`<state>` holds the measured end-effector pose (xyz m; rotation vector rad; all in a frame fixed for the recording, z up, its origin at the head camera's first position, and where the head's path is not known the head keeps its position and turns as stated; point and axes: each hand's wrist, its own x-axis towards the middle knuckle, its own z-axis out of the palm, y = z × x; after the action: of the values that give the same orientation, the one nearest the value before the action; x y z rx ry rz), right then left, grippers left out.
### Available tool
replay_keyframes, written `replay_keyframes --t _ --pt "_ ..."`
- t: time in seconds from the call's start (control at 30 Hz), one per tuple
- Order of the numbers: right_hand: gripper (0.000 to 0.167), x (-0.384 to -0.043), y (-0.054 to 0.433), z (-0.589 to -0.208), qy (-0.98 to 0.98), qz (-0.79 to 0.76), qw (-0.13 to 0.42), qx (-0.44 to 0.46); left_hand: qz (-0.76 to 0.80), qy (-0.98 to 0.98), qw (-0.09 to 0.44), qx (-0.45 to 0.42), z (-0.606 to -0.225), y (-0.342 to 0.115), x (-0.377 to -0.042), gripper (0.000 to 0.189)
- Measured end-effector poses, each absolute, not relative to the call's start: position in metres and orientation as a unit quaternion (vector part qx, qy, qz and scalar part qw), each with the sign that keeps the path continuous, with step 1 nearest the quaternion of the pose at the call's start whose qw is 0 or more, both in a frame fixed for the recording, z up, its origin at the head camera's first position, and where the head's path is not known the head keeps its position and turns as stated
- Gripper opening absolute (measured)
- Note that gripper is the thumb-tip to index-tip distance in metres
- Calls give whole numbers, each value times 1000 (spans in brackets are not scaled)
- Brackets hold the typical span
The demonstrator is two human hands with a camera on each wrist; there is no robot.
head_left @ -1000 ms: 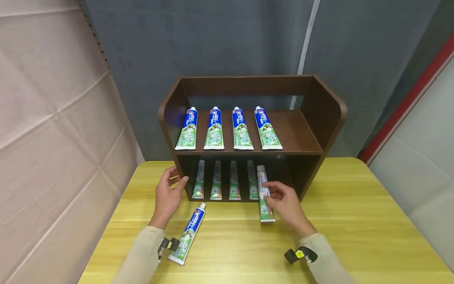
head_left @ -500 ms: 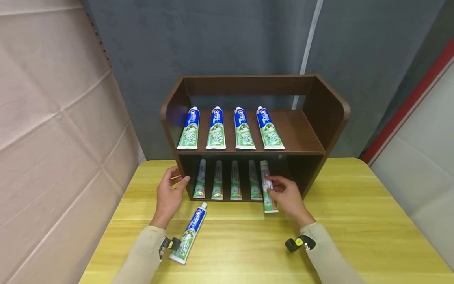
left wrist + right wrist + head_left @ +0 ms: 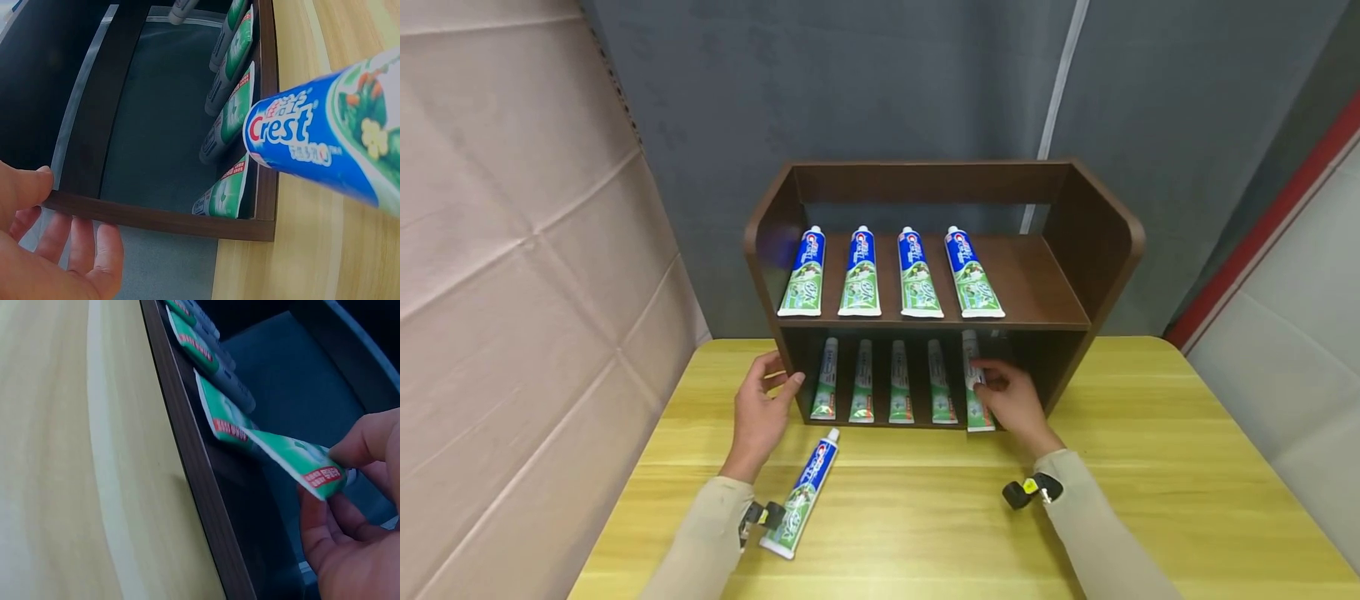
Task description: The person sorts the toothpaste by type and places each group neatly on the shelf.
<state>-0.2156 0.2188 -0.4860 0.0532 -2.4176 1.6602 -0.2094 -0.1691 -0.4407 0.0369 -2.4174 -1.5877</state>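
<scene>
A dark brown two-tier shelf (image 3: 928,182) stands on the table. My right hand (image 3: 1015,407) pinches a green and silver toothpaste tube (image 3: 977,413) between thumb and fingers, at the right end of the lower tier. In the right wrist view this tube (image 3: 303,459) is tilted, its flat end over the shelf floor near a neighbouring tube (image 3: 222,412). With thumb and fingers on either side, my left hand (image 3: 762,421) holds the shelf's left side panel (image 3: 156,215). Several similar green tubes (image 3: 900,387) lie in a row on the lower tier.
Blue and green Crest toothpaste tubes (image 3: 860,275) lie in a row on the upper tier, left of a bare stretch of board. Another Crest tube (image 3: 808,483) lies on the wooden table (image 3: 910,508) beside my left wrist. A grey curtain (image 3: 895,75) hangs behind.
My right hand has moved the green tube back and to the right, from over the shelf's front edge into the lower tier. The left hand keeps its hold on the side panel.
</scene>
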Motion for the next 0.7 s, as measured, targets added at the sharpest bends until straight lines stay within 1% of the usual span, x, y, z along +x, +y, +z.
replay_keyframes --t 0.23,0.47,0.7 --pt "41 -227 226 -496 -813 575 92 7 -547 -828 118 15 -440 -169 -208 43" --pt "42 -237 232 -504 -813 578 68 -4 -548 -828 113 15 -439 -169 -209 43" --pt "39 -239 236 -506 -857 511 61 14 -547 -829 117 14 -439 -169 -208 43"
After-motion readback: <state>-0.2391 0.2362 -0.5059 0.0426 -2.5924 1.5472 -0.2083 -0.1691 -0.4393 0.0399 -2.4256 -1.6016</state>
